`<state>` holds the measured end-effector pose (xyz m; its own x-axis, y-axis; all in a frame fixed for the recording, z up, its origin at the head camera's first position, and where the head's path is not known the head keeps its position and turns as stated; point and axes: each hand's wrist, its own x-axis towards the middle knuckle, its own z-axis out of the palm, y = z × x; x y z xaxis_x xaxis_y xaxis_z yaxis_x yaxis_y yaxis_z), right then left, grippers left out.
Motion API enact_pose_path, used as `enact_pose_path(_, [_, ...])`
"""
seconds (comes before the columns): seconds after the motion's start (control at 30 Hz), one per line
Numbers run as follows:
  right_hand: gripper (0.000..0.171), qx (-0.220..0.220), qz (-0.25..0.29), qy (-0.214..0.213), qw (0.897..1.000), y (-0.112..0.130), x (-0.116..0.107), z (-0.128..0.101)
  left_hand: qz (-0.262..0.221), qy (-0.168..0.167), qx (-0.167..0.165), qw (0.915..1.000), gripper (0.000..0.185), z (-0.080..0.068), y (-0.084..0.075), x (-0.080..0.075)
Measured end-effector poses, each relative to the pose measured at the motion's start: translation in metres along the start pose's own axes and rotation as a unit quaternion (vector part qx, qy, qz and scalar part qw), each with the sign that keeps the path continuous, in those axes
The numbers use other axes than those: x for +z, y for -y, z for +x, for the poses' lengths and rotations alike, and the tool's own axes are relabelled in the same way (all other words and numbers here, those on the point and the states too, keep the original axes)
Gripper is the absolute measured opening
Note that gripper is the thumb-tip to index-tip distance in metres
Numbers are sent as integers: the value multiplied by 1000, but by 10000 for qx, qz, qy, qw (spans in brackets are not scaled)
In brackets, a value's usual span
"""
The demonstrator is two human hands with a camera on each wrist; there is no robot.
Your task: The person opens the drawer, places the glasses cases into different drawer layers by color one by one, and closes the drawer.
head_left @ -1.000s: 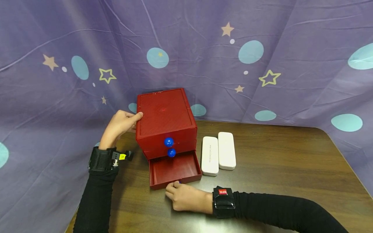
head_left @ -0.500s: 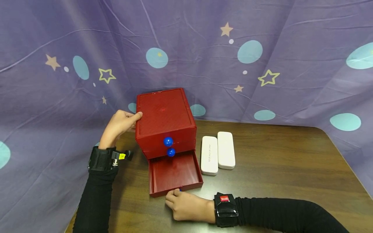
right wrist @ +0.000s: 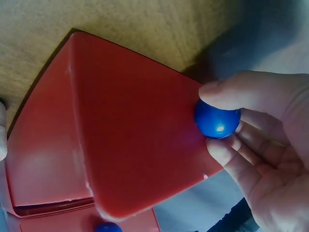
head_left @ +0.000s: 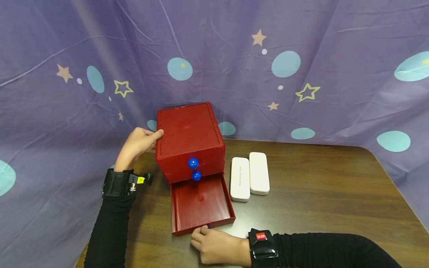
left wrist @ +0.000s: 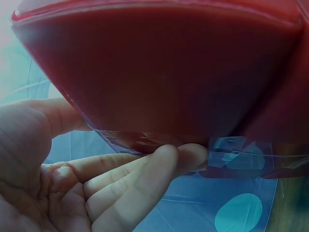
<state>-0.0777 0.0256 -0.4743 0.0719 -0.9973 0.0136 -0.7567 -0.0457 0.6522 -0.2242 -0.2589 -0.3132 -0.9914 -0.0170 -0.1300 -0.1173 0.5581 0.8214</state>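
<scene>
A red drawer cabinet (head_left: 187,128) stands at the table's left side, its bottom drawer (head_left: 201,204) pulled well out and bare inside. Two blue knobs mark the closed upper drawers; the middle one's knob (head_left: 196,175) is just above the opening. My left hand (head_left: 139,143) holds the cabinet's left side, thumb over the top edge and fingers (left wrist: 145,186) against the side wall. With thumb and fingertips, my right hand (head_left: 218,243) pinches the blue ball knob (right wrist: 217,120) on the bottom drawer's front; in the head view the hand mostly hides that knob.
Two white oblong cases lie side by side right of the cabinet: the near one (head_left: 240,179) bears faint lettering, the other (head_left: 259,173) is plain. Behind the wooden table (head_left: 321,186) hangs a purple patterned cloth (head_left: 214,48), close to the cabinet's back.
The bottom drawer has slid farther out toward me, the right hand moving with it on the knob. My left hand stays in place on the cabinet.
</scene>
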Motion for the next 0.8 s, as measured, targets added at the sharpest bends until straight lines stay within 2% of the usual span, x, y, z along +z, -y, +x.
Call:
enact_pose_path(0.13, [22,46,120,-21,9999,3,-3,-2,-8,-27,20,10000,52,0,-1,0])
enact_pose_path(0.37, [18,33,395,136,9991,1,-6,-3,-60,-73,55,9999,41,1,0,2])
enact_pose_path(0.57, [19,52,506,116,9986,2,-6,-4,-77,-37,60,9999,52,1,-2,3])
enact_pose_path(0.7, [22,147,477,15,9988,3,-6,-4,-163,-33,24,9999,44,1,-2,3])
enact_pose_path(0.8, [21,201,560,112,9982,2,-8,-5,-176,-41,1,9998,39,1,-1,3])
